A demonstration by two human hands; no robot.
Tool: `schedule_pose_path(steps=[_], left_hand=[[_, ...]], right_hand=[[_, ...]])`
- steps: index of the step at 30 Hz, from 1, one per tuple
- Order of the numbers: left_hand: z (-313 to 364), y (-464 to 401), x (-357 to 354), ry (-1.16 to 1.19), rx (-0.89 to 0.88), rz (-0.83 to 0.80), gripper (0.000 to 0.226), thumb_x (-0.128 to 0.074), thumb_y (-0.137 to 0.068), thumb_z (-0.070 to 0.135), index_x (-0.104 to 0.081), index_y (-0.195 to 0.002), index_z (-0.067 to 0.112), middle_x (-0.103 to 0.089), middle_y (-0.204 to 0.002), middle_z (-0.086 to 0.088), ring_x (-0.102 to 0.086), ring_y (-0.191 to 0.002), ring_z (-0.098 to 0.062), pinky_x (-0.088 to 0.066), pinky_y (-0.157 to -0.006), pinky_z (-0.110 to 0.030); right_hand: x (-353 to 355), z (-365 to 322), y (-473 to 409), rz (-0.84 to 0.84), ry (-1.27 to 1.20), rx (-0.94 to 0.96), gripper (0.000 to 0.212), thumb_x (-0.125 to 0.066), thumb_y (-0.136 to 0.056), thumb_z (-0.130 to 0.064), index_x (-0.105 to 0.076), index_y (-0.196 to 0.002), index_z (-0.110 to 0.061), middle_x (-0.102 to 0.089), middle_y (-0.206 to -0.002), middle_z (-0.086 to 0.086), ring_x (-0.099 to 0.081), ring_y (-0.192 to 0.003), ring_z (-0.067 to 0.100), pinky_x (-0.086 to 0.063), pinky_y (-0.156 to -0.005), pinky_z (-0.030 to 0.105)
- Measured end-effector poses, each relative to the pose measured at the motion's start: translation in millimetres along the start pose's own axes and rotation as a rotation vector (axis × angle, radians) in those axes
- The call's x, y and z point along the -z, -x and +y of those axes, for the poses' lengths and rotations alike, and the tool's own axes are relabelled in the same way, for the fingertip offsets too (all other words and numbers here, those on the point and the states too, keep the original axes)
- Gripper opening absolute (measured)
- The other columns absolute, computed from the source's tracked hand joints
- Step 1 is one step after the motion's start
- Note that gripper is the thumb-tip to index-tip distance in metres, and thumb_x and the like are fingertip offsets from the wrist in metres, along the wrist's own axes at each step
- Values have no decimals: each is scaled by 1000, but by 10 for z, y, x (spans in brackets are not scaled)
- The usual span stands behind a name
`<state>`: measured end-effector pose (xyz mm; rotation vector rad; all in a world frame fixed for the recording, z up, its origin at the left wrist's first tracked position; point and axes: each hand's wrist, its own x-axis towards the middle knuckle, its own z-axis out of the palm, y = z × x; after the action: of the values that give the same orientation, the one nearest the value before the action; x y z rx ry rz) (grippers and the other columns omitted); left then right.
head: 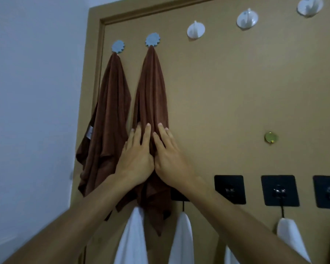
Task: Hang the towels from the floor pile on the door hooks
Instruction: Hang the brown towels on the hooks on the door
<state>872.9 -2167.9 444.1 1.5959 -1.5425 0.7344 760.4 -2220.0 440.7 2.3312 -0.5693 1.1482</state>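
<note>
Two brown towels hang on the tan door (227, 92). One brown towel (111, 115) hangs from the left blue flower hook (118, 46). The second brown towel (152, 88) hangs from the blue flower hook (152, 39) beside it. My left hand (136, 157) and my right hand (170, 159) lie side by side on this second towel, fingers straight and pointing up, pressing it flat against the door. The floor pile is out of view.
Three white round hooks (196, 29) run up to the right, bare. A gold knob (271, 137) sits mid-door. Black square hooks (230, 189) line the lower door, with white towels (182, 239) hanging from them. A pale wall (31, 111) stands left of the door frame.
</note>
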Motion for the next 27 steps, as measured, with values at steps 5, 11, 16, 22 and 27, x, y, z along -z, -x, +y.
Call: schedule_pose_path(steps=[5, 11, 16, 22, 27], left_hand=[[238, 221, 214, -101, 51, -169, 73, -45, -91, 21, -3, -151, 18, 16, -158, -7, 10, -147, -28, -20, -116, -47], [443, 531, 566, -85, 15, -248, 65, -45, -91, 23, -14, -149, 15, 13, -158, -8, 6, -146, -29, -18, -114, -48], [574, 825, 795, -39, -12, -272, 64, -46, -90, 21, -18, -147, 12, 10, -159, -9, 2, -146, -29, -17, -115, -48], [891, 1071, 1021, 8, -78, -302, 62, -46, -87, 17, -24, -144, 10, 8, -159, -8, 0, -146, -26, -18, -114, -48], [1329, 1208, 1197, 39, -138, -293, 58, -45, -87, 18, -27, -142, 9, 2, -159, -8, -5, -145, -25, -19, -113, -46]], right_hand=[[401, -5, 291, -229, -157, -101, 56, -40, -92, -5, -28, -146, -4, -8, -160, 9, -19, -145, 20, -17, -112, 20], [858, -12, 609, -333, -74, -240, 50, -41, -92, -10, -40, -142, -14, -14, -159, 2, -24, -144, 20, -28, -110, 28], [1083, -148, 908, -342, -21, -412, 48, -41, -95, -18, -39, -143, -14, -12, -160, 2, -22, -144, 23, -26, -112, 35], [1573, -167, 1332, -269, -13, -603, 48, -36, -99, -35, -37, -143, -15, -14, -159, 6, -18, -145, 25, -22, -113, 40], [2046, -187, 1682, -233, -6, -738, 56, -31, -99, -45, -26, -147, -17, -11, -159, 7, -11, -146, 25, -18, -116, 47]])
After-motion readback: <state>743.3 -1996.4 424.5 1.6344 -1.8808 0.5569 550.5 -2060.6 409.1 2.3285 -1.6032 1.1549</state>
